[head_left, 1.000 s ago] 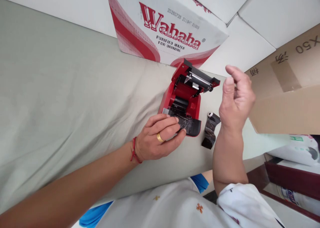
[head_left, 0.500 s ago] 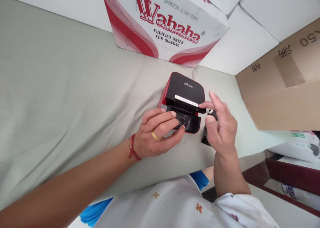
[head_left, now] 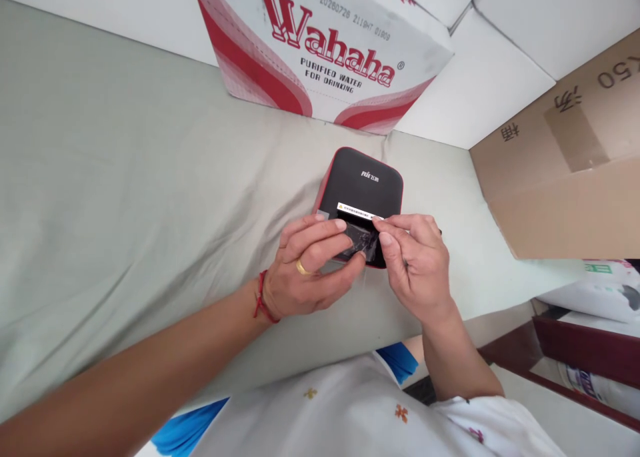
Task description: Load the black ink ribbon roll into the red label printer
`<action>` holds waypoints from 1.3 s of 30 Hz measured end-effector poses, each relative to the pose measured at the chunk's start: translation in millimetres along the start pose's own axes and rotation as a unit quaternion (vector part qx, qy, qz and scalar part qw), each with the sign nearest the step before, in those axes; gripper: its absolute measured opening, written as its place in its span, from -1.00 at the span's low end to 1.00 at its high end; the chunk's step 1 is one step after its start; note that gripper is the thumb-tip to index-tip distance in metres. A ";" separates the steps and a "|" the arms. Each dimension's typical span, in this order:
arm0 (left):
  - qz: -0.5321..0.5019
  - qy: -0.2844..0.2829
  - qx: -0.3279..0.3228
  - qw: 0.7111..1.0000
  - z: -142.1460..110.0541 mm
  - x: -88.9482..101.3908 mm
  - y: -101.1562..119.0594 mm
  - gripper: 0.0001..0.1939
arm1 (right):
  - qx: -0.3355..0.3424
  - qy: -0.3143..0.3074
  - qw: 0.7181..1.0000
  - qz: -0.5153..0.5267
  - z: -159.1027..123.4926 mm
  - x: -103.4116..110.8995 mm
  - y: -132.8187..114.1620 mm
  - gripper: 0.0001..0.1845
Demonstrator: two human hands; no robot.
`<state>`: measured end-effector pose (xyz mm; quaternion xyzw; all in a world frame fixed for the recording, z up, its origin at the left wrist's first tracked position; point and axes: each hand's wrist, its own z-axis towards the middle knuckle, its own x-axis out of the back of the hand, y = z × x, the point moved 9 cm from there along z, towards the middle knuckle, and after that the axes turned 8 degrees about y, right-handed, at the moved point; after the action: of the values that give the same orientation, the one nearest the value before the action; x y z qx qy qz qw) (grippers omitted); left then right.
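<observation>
The red-and-black device (head_left: 373,183) is set on wrinkled cloth (head_left: 150,157), cloth lying bare leftward, the printed carton (head_left: 330,57) just behind. Crinkled dark film (head_left: 359,238) is pressed by the left hand (head_left: 310,263), fingers spread; the device's rounded lid is touched by the half-curled right hand (head_left: 417,263).

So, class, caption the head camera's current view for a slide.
Left hand and right hand at the black-topped device, lid down, near a Wahaha carton.
</observation>
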<state>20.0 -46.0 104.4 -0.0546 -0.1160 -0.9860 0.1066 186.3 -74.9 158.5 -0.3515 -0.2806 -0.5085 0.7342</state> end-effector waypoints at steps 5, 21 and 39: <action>-0.065 -0.014 0.245 0.967 -18.7 -1.9 -55.9 -0.65 | -0.003 0.044 0.999 -0.015 -7.7 0.2 -5.2 -0.70; -0.387 -0.092 0.489 0.776 -58.4 -47.2 -113.2 -0.24 | 0.057 0.072 0.994 0.051 -24.8 -7.6 -65.5 -0.54; -0.399 -0.112 0.486 0.769 -63.9 -53.7 -114.1 -0.32 | -0.052 -0.034 0.986 0.157 13.7 5.1 -18.5 -0.77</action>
<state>41.4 57.7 10.8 -0.0542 -0.6023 -0.7387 -0.2976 169.7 -71.1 174.9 -0.4458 -0.2203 -0.3885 0.7757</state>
